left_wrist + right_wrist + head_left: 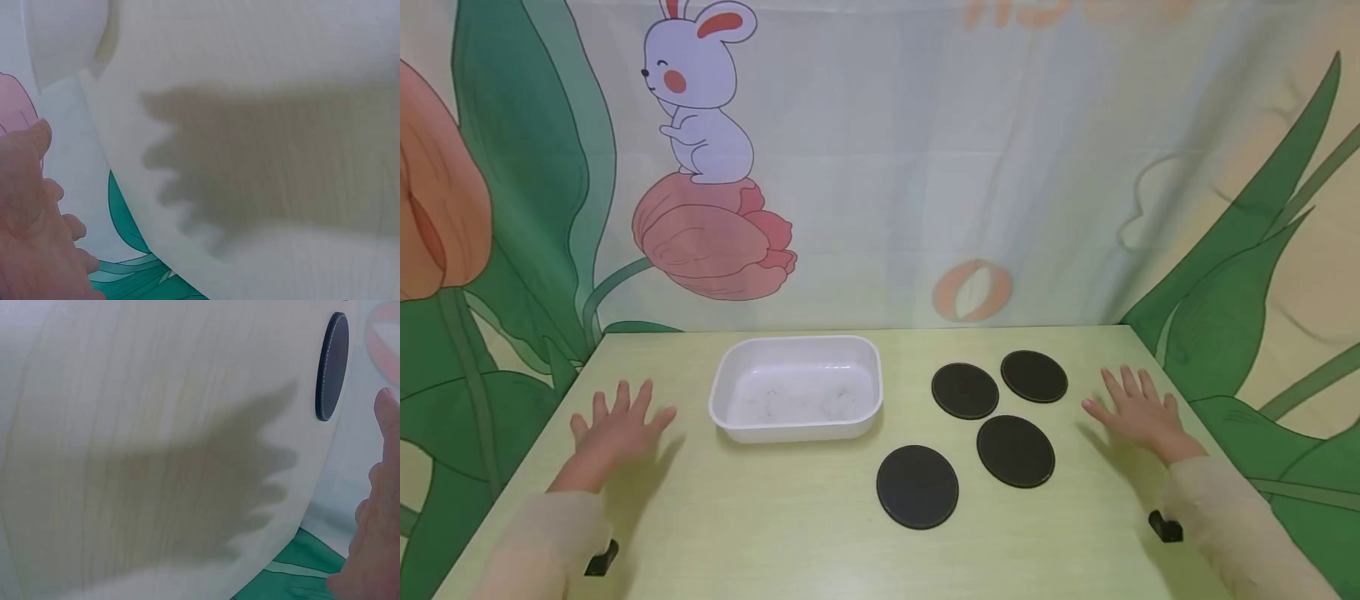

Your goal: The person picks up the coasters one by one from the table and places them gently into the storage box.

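My left hand point(617, 429) hovers over the left side of the table with its fingers spread, holding nothing. To its right stands a white rectangular tray point(805, 432), whose corner point(69, 37) also shows in the left wrist view. Over the right side my right hand point(1142, 417) is spread too, with nothing in it. Several round black coasters lie flat between the tray and that hand: one at the back right point(1033, 376), one beside it point(965, 391), one in the middle point(1016, 451) and one nearest me point(917, 487). Stitching runs round the rim of the coaster point(332, 365) in the right wrist view.
The pale wooden table point(760, 525) ends at a printed curtain point(865, 167) showing a rabbit and tulips. Green printed leaves point(1225, 317) flank the table's right side. Both hands cast shadows on the tabletop.
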A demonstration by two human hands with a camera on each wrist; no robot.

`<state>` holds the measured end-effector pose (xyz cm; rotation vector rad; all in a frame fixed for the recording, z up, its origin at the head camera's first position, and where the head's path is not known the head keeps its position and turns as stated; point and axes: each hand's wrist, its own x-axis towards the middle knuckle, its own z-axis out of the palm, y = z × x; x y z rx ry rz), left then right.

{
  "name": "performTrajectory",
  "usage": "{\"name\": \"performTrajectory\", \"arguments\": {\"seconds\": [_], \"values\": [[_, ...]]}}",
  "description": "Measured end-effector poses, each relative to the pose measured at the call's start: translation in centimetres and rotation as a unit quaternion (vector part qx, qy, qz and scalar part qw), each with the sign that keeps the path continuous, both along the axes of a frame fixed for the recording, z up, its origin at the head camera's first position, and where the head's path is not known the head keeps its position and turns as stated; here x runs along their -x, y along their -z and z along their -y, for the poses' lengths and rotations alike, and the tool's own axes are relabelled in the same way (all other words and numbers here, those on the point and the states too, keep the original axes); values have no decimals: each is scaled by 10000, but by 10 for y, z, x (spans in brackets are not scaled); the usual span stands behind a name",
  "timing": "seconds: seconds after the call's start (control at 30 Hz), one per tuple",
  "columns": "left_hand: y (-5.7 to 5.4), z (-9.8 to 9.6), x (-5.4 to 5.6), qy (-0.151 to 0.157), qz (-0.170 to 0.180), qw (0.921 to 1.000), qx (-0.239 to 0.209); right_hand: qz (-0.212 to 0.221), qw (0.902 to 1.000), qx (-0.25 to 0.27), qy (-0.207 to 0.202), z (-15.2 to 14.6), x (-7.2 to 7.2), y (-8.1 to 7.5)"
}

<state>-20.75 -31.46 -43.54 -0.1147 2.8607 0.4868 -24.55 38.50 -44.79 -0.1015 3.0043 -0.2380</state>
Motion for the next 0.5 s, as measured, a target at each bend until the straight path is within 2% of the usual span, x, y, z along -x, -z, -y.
{"name": "performTrajectory", "arguments": {"seconds": [0.13,0.27,0.33,0.5], "values": [[-7,-8,6,80,-161,9998,66,-123,9997,-78,-175,10,0,-7],[-9,-21,13,247,-533,9983,12,-306,9985,15,-449,26,0,-10],[-9,-27,17,312,-670,9972,-93,-377,9974,221,-581,35,1,-10],[-5,-38,25,386,-905,9929,-668,-400,9902,1015,-868,52,3,-8]]}}
